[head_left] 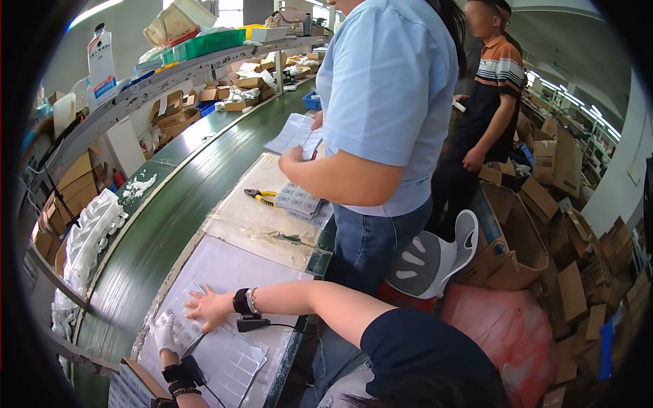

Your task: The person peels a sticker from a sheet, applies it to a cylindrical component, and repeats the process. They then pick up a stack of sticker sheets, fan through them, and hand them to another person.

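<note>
My right hand (209, 309), bare with a black strap at the wrist, presses flat with fingers spread on a sheet of small grey printed labels (183, 314). Beside it, my left hand (164, 334), in a white glove, rests along the left edge of that sheet, its fingers stretched out. Both hands are open. Nearer me, a clear-covered stack of pale sheets with a grid of lines (235, 364) lies on the white work surface (235, 265). A cardboard box (139, 381) holding printed sheets stands at the lower left, partly cut off by the picture's rim.
A green conveyor belt (146, 251) runs along the left. Yellow-and-black pliers (260, 196) lie by grey label sheets (297, 199). A co-worker in light blue (388, 102) holds sheets (294, 134). A grey-white chair (435, 258) and cardboard boxes (507, 238) are at right.
</note>
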Motion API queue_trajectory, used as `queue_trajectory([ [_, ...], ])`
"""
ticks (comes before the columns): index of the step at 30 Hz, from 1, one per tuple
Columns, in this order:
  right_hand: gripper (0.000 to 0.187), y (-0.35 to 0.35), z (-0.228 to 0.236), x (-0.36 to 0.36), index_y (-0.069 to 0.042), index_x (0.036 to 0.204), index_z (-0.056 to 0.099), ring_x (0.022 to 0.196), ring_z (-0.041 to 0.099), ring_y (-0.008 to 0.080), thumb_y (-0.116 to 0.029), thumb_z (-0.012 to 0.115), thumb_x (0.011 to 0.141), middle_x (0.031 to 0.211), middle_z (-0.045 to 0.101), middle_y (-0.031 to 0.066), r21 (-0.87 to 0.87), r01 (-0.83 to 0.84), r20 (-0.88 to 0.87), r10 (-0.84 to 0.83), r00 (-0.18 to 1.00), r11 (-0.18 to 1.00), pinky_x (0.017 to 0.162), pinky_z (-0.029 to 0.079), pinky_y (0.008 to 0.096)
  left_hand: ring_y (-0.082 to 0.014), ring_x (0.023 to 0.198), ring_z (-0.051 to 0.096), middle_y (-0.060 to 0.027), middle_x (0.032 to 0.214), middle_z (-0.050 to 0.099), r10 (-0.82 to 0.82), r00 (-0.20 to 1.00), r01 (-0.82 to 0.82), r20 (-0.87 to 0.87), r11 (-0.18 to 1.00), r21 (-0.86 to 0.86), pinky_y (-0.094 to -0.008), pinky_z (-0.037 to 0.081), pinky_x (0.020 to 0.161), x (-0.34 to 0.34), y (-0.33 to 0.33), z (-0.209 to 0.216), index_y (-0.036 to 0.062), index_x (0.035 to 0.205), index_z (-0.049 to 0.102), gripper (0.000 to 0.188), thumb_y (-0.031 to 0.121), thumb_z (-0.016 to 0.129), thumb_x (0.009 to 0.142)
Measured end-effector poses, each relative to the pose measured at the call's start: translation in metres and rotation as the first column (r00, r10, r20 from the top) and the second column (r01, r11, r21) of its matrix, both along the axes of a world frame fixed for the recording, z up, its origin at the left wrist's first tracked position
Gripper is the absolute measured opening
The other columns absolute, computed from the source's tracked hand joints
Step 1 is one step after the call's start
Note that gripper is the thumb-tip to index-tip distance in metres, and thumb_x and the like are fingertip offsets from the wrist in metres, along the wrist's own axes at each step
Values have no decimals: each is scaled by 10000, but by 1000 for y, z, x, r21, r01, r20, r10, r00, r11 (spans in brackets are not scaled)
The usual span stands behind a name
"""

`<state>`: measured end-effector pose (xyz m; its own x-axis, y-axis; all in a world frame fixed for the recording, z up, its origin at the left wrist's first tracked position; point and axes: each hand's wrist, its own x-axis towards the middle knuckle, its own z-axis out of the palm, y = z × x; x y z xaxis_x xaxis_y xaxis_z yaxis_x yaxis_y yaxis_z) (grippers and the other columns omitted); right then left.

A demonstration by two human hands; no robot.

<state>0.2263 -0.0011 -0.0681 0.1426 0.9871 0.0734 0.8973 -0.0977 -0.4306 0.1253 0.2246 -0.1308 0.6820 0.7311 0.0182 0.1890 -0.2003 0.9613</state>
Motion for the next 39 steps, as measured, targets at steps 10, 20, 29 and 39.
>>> queue_trajectory([
  [10,618,19,-23,13,-173,1092,620,1305,113,422,-374,715,515,1393,226,226,182,88,-185,-53,981,979,1016,184,567,-174,802,567,-85,977,567,-43,996,77,84,884,-461,-312,490,638,-15,37,21,14,1114,508,353,197,581,821],
  [20,563,21,-38,13,-175,1051,646,1285,160,441,-314,708,510,1374,240,263,285,126,-290,-40,956,950,1047,174,490,-198,652,582,-77,836,600,-87,995,55,-48,885,-462,-332,493,570,-11,54,1,46,1014,565,307,288,548,826],
  [29,546,20,-40,16,-183,1073,639,1292,145,436,-271,690,537,1387,211,265,377,178,-326,-50,944,909,1058,144,480,-190,682,594,-72,829,609,-117,992,93,-39,918,-386,-320,494,573,-15,8,40,13,1005,575,274,212,545,820],
  [39,564,17,-33,10,-209,1087,636,1300,127,422,-247,717,531,1428,68,249,400,319,-378,-162,911,859,1066,143,453,-200,699,600,-84,860,608,-93,996,81,-3,876,-475,-320,499,580,-23,6,44,11,1025,563,282,208,541,824],
])
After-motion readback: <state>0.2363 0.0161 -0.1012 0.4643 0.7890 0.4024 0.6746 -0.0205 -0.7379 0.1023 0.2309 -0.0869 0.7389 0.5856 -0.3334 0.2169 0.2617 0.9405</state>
